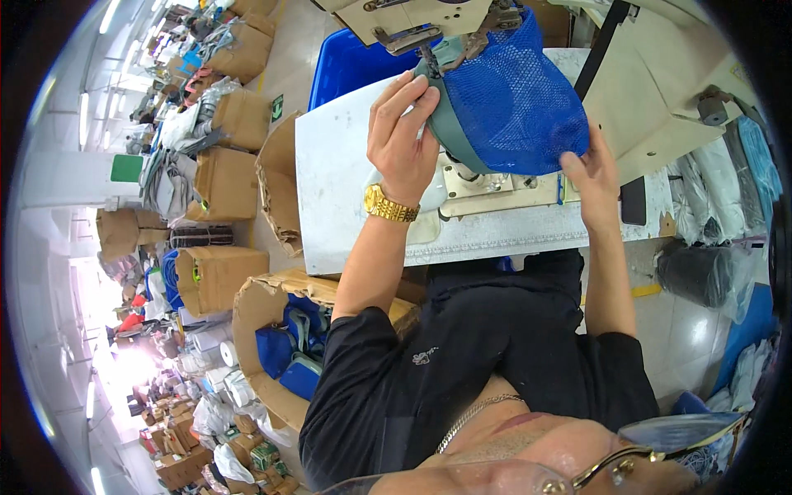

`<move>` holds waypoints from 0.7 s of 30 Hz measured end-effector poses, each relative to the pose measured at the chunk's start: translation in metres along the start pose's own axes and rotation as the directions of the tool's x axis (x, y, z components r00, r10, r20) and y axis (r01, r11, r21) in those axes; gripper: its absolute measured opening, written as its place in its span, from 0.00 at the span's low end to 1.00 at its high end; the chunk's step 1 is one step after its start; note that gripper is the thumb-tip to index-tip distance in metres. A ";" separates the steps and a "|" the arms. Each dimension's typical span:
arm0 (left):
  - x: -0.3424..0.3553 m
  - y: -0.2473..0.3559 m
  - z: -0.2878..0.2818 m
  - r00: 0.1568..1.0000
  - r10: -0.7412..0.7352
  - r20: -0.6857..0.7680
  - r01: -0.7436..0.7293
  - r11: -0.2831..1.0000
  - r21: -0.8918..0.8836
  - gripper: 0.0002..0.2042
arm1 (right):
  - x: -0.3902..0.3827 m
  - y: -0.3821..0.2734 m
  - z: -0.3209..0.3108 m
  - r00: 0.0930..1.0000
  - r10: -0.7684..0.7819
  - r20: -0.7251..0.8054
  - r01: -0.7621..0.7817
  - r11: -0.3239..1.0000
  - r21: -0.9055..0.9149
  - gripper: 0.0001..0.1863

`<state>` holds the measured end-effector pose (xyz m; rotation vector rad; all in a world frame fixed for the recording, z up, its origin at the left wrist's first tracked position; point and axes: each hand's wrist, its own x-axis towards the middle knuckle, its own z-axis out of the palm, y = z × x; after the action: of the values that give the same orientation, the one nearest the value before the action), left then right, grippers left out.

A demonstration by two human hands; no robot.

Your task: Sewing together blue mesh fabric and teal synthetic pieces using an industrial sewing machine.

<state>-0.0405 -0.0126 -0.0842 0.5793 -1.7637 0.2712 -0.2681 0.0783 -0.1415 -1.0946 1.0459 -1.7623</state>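
Above the white table [351, 194], just by the sewing machine head [429, 15], I see the blue mesh piece [520, 107] held up between both hands. From my station I make out the left hand [403, 136] pinching the grey-green band [464, 132] along the mesh's left edge, its fingers bent and partly closed; the right hand [596, 175] grasps the mesh's near right edge, thumb on top, other fingers mostly hidden. Near left, an open cardboard box [247, 334] contains blue and grey-green fabric pieces [276, 351]. Far left, behind the table, sits a blue bin [330, 70] whose contents I cannot tell. The band's long axis slants from far left, at the machine, to near right; the mesh bulges rightward.
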 end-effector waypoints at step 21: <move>0.003 -0.003 -0.005 0.999 0.032 0.033 -0.033 0.999 0.015 0.13 | -0.020 -0.020 0.015 0.993 -0.035 0.112 0.048 0.992 -0.117 0.44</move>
<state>-0.0354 -0.0140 -0.0801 0.5692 -1.8055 0.2993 -0.2520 0.0996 -0.1238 -1.2814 1.0783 -1.6693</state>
